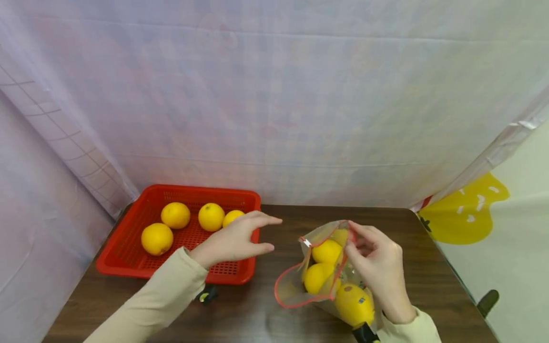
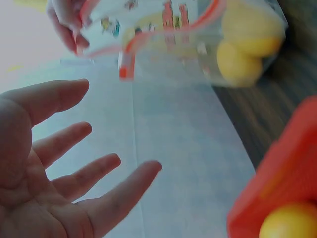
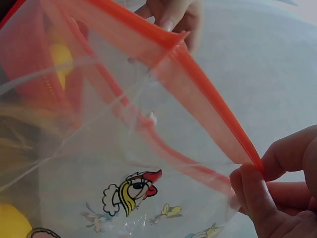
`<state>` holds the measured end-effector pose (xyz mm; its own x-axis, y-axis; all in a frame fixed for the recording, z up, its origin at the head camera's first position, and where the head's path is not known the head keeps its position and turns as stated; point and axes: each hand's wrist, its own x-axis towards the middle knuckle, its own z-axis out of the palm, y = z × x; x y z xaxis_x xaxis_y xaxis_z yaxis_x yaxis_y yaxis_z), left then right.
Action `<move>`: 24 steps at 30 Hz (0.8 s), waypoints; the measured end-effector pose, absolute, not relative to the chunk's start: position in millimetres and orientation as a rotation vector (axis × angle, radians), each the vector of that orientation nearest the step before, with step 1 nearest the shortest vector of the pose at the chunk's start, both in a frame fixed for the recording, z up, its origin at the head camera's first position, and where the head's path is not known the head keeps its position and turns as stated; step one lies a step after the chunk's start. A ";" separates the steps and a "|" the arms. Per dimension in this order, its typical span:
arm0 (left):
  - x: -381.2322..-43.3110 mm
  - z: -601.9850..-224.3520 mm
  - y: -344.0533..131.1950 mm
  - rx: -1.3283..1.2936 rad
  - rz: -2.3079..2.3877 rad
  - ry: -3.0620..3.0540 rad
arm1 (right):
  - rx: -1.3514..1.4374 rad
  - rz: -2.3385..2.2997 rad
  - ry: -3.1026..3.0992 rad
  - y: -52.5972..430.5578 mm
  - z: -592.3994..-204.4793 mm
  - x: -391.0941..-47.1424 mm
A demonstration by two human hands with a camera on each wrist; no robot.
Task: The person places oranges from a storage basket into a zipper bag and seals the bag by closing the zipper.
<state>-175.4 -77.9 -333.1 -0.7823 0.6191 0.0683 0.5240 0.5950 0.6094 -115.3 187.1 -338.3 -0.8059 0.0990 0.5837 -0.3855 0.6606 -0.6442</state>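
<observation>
A clear zip bag (image 1: 288, 287) with a red-trimmed mouth and cartoon prints stands on the table, its mouth gaping. Inside lie several yellow citrus fruits (image 1: 317, 278), one bearing a sticker. My right hand (image 1: 381, 262) pinches the red rim between thumb and fingers; the right wrist view shows this grip on the bag (image 3: 173, 183) up close. Between the bag and a red basket (image 1: 107, 267), my left hand (image 1: 231, 240) hovers over the basket's right rim, thumb and fingers spread apart. In the left wrist view the palm of that hand (image 2: 59, 188) holds nothing.
Several more yellow fruits (image 1: 176, 215) lie in the basket, one partly behind my left hand. The dark wooden table (image 1: 274, 267) backs onto a pale patterned curtain (image 1: 266, 105). A yellow printed shape (image 1: 467, 214) shows on the light sheet at right.
</observation>
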 end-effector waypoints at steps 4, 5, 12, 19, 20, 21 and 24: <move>-186.6 -332.8 -101.1 0.876 0.882 2.758 | 0.201 1.082 -2.292 187.4 -337.2 -116.5; -190.0 -333.9 -108.0 0.854 0.876 2.776 | 0.193 1.084 -2.291 187.5 -337.1 -116.9; -216.1 -355.2 -161.6 0.651 0.840 2.884 | 0.141 1.081 -2.280 189.5 -335.7 -121.3; -231.7 -373.6 -207.2 0.426 0.761 2.947 | 0.091 1.050 -2.275 192.9 -334.7 -122.9; -233.5 -375.5 -212.3 0.394 0.756 2.952 | 0.089 1.052 -2.275 193.3 -334.7 -122.8; -235.3 -377.0 -217.4 0.361 0.745 2.958 | 0.088 1.050 -2.278 193.5 -334.6 -122.5; -239.4 -381.8 -231.6 0.282 0.715 2.967 | 0.090 1.056 -2.284 194.5 -334.7 -121.6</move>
<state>-239.4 -231.6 -381.8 -0.9802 0.1954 -0.0312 0.1597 0.8743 0.4583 -121.6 194.5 -334.7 -0.8094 0.1861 0.5570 -0.3037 0.6791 -0.6682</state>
